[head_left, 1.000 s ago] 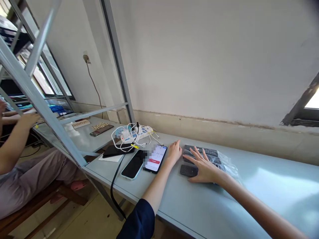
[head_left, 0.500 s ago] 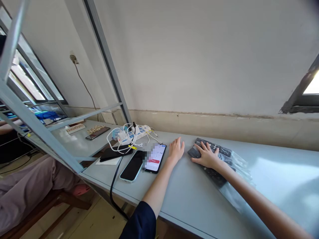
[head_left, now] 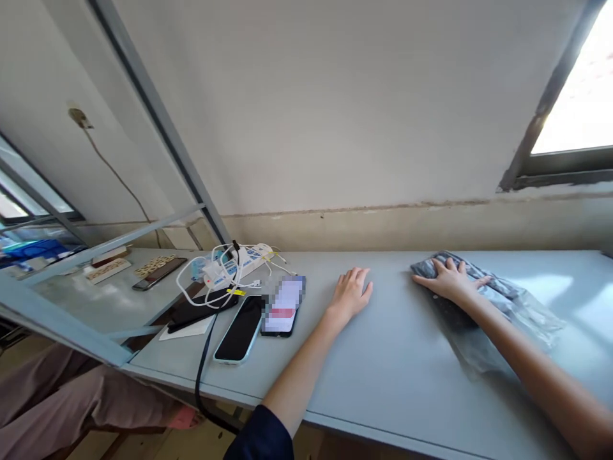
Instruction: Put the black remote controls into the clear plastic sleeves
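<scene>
My right hand (head_left: 450, 281) lies flat, fingers spread, on top of a clear plastic bag of dark remote controls (head_left: 498, 305) at the right of the grey table (head_left: 383, 370). My left hand (head_left: 352, 294) rests palm down on the bare table top, fingers apart, holding nothing. It sits a little to the right of a phone with a lit screen (head_left: 283, 306). The remotes under my right palm are partly hidden.
A second phone with a dark screen (head_left: 239, 331) lies beside the lit one. Behind them are a power strip with white cables (head_left: 230, 268) and a black cable (head_left: 201, 377) hanging off the edge. A metal frame (head_left: 158, 121) and another seated person's legs (head_left: 71, 409) are at the left.
My right hand has slid the bag of remotes to the right, away from my left hand. The view has swung right. My left hand has stayed flat by the phones.
</scene>
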A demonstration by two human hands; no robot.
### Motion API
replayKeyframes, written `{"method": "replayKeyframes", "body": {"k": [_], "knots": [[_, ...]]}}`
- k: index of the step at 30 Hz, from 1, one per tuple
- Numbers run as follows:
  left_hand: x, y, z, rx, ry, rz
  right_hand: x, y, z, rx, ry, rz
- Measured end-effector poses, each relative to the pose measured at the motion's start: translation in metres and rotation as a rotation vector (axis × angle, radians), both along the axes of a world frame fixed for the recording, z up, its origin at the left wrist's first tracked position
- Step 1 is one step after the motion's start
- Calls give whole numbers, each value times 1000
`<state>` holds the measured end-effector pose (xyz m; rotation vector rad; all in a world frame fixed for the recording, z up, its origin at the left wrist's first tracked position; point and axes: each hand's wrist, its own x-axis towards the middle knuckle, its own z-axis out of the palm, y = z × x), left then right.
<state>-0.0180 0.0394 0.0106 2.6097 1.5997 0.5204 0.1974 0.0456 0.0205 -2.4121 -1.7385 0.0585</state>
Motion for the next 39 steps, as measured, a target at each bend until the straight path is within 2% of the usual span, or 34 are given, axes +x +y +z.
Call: {"method": "replayKeyframes", "body": {"k": [2,5,11,28,39], "knots": [[4,-1,-3,-18,19,-37,6,-3,2,-8,1,-66],[10,-3,-7,-64,36,-86,5,-6,5,-43,-8,-91],[14,-7,-12,-106,51,-108,0,-12,5,-47,-46,-46],[13,-9,-7,-90,155,-126,3,-11,-1,-26,-54,16],[17,-10,-7,-82,188,-104,1,-11,0,-41,-65,4]]}}
